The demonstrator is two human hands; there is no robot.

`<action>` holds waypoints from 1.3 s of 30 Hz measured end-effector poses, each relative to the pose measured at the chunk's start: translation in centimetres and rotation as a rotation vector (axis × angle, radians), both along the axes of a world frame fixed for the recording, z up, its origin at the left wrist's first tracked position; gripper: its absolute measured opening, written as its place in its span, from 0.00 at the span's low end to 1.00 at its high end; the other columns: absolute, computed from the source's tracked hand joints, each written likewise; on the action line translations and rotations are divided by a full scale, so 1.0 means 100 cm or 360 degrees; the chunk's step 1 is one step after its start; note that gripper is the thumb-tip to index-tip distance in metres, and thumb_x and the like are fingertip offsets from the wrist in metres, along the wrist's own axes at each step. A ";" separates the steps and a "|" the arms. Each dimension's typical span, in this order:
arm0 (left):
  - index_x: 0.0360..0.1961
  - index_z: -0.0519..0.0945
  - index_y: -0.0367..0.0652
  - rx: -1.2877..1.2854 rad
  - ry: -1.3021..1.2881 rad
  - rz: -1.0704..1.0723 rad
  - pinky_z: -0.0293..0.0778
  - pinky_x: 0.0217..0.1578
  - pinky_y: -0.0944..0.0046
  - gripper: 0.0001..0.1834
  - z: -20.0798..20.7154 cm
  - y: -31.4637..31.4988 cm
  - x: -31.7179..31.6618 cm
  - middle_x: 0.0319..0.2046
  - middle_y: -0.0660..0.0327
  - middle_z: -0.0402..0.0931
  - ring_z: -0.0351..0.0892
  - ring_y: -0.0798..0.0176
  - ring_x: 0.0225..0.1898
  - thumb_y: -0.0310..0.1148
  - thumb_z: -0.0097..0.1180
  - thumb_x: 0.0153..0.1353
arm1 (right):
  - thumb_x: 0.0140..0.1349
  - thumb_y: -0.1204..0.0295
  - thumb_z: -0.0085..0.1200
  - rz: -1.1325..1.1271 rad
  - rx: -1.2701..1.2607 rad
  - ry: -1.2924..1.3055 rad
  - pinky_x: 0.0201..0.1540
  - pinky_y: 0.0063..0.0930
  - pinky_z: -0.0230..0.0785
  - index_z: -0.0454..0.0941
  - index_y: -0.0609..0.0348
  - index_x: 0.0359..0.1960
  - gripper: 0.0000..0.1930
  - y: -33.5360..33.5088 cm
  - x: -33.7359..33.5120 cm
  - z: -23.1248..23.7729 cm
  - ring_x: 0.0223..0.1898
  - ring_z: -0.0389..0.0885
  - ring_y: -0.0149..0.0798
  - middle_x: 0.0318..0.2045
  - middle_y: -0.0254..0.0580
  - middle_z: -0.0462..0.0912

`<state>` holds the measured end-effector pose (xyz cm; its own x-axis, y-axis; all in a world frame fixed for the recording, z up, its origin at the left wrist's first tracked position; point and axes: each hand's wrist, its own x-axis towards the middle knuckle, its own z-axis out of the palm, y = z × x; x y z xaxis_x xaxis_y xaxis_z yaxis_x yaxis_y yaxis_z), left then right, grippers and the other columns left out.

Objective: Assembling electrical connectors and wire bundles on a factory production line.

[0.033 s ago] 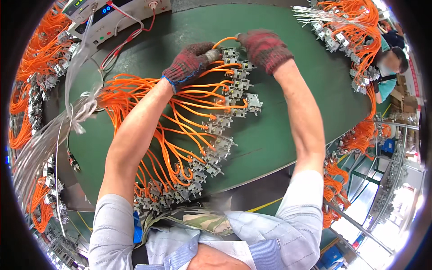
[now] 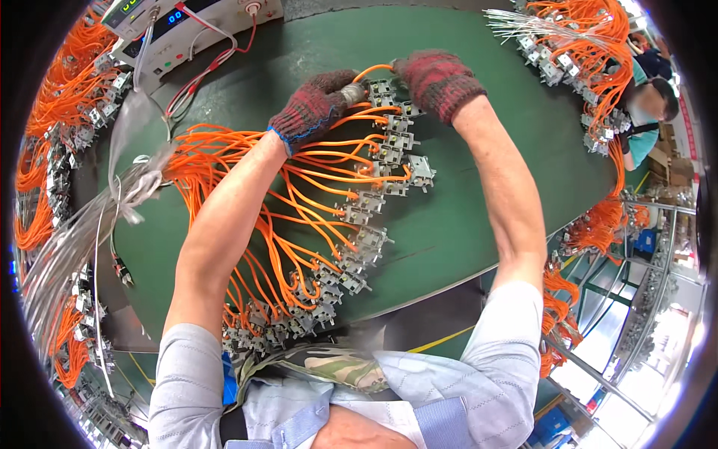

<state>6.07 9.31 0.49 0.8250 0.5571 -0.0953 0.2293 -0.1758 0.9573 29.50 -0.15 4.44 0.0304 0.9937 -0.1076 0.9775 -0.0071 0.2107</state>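
My left hand (image 2: 318, 105), in a dark red and grey knit glove, is closed on an orange cable (image 2: 372, 68) near the far end of the fan of cables. The cable arches over to my right hand (image 2: 440, 82), gloved alike, whose fingertips pinch its end. Whatever else the right fingers hold is hidden. Below and between the hands lies a curved row of small grey metal parts (image 2: 393, 140), several joined to orange cables (image 2: 202, 153). One grey metal part (image 2: 422, 171) sticks out to the right of the row.
All this lies on a green tabletop (image 2: 479, 202). A power supply (image 2: 191, 37) with red and white leads stands at the far left. Clear plastic strands (image 2: 82, 217) gather on the left. More orange cable bundles (image 2: 602, 45) hang around the table; a person (image 2: 645, 112) is at the right.
My right hand has shifted very slightly left, and its elbow a little to the right. My left hand keeps its place.
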 end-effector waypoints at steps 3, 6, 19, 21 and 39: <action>0.57 0.86 0.35 -0.0130 0.0019 0.0001 0.79 0.56 0.62 0.19 0.000 0.002 0.004 0.47 0.58 0.89 0.84 0.68 0.50 0.40 0.59 0.78 | 0.70 0.68 0.61 -0.0094 -0.0259 0.0080 0.52 0.46 0.84 0.85 0.50 0.59 0.17 0.001 0.003 0.005 0.49 0.91 0.53 0.46 0.51 0.91; 0.58 0.86 0.36 0.0068 0.0133 0.0046 0.79 0.56 0.62 0.22 -0.002 0.006 0.010 0.47 0.56 0.90 0.86 0.66 0.49 0.44 0.59 0.78 | 0.74 0.62 0.59 -0.0204 0.0052 0.0839 0.57 0.40 0.82 0.84 0.47 0.65 0.20 -0.012 0.016 0.002 0.51 0.91 0.49 0.51 0.51 0.91; 0.63 0.78 0.39 0.1491 -0.0054 0.0465 0.78 0.59 0.44 0.28 0.055 -0.081 -0.145 0.55 0.44 0.83 0.82 0.36 0.57 0.41 0.69 0.67 | 0.73 0.53 0.54 -0.0146 0.0798 0.0465 0.70 0.52 0.72 0.85 0.44 0.65 0.23 -0.023 -0.023 -0.035 0.66 0.79 0.57 0.66 0.48 0.82; 0.63 0.76 0.34 0.1503 -0.0017 0.0746 0.77 0.61 0.45 0.32 0.054 -0.104 -0.209 0.54 0.43 0.82 0.81 0.38 0.58 0.40 0.72 0.64 | 0.74 0.54 0.54 -0.0087 0.0902 0.0944 0.69 0.51 0.73 0.84 0.44 0.66 0.23 -0.023 -0.028 -0.032 0.64 0.81 0.58 0.64 0.50 0.83; 0.56 0.86 0.44 0.1097 0.0022 0.1092 0.81 0.53 0.49 0.23 -0.004 0.052 -0.163 0.48 0.51 0.89 0.89 0.47 0.49 0.48 0.68 0.68 | 0.75 0.58 0.57 -0.0698 0.0866 0.1146 0.57 0.47 0.79 0.85 0.56 0.62 0.21 -0.069 -0.081 -0.029 0.52 0.89 0.59 0.51 0.55 0.91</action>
<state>-10.27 14.54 0.11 0.3012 0.8538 0.4246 0.5016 -0.5206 0.6909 21.44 -7.00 1.53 0.5125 0.8297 0.2213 0.7587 -0.3168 -0.5693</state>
